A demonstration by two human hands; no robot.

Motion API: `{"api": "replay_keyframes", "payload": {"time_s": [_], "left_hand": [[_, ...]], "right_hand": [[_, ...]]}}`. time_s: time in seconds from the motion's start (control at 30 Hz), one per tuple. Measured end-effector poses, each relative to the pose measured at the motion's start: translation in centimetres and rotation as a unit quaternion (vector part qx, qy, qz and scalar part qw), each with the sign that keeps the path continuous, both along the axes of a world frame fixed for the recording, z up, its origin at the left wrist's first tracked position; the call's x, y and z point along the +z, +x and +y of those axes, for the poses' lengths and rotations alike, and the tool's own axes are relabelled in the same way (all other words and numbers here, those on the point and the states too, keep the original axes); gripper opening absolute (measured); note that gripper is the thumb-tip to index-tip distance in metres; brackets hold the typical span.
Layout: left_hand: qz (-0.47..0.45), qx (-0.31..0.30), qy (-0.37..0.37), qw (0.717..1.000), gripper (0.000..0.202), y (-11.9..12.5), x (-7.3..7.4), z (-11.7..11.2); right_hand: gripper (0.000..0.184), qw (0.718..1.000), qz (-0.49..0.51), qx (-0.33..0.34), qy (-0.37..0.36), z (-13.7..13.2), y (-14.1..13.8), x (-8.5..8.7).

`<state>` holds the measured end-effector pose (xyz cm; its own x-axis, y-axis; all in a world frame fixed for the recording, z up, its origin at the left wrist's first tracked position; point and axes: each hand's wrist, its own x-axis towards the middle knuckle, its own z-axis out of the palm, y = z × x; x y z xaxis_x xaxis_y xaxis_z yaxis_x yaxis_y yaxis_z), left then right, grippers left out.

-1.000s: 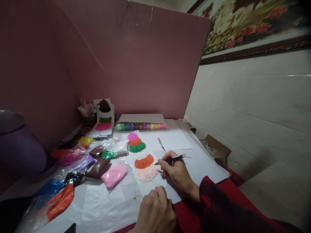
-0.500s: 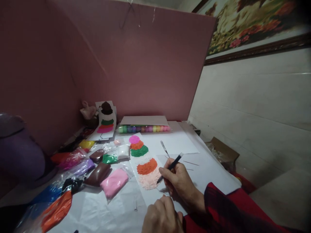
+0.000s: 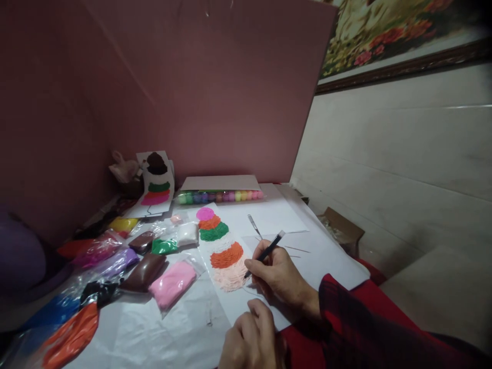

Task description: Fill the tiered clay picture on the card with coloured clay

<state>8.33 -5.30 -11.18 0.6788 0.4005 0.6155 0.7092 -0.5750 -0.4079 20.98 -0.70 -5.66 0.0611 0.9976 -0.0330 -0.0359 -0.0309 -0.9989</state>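
Note:
My right hand (image 3: 274,274) grips a thin black tool (image 3: 269,248) like a pen, its tip touching the pale pink clay at the lower end of a clay picture (image 3: 221,248) on a white strip of paper. The picture stacks magenta, orange, green, white, orange and pale pink scalloped bands. My left hand (image 3: 251,341) rests curled at the table's near edge, fingers closed, and I cannot see anything in it. A red plaid sleeve (image 3: 365,328) covers my right forearm.
Bags of clay lie to the left: pink (image 3: 172,283), brown (image 3: 144,271), green (image 3: 163,246), white (image 3: 187,233), orange (image 3: 71,335), blue, purple, yellow. A metal spatula tool (image 3: 254,225) lies on white paper. A box of coloured balls (image 3: 219,196) and a sample card (image 3: 156,182) stand against the pink partition.
The black tool swung from lying nearly flat to steeply tilted, its tip lowered onto the pale pink clay. My left hand shifted slightly right along the near edge.

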Motion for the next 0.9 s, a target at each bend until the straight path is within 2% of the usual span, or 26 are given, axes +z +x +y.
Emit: {"api": "replay_keyframes", "payload": {"time_s": [0.17, 0.37, 0.67, 0.9], "left_hand": [[0.041, -0.038, 0.039, 0.998, 0.032, -0.2, 1.4, -0.2], [0.075, -0.047, 0.038, 0.995, 0.033, -0.1, 3.4, -0.5], [0.067, -0.051, 0.013, 0.996, 0.031, -0.1, 3.1, -0.6], [0.075, -0.051, -0.006, 0.996, 0.031, -0.1, 3.3, -0.7]], "right_hand": [[0.017, 0.998, -0.061, -0.009, 0.011, -0.3, -0.1, 0.3], [0.014, 0.993, -0.109, -0.007, 0.034, -0.4, -0.1, 0.2], [0.012, 0.981, -0.181, -0.011, 0.075, -0.4, 0.0, -0.3], [0.013, 0.979, -0.189, 0.004, 0.073, -0.4, 0.0, 0.2]]}}
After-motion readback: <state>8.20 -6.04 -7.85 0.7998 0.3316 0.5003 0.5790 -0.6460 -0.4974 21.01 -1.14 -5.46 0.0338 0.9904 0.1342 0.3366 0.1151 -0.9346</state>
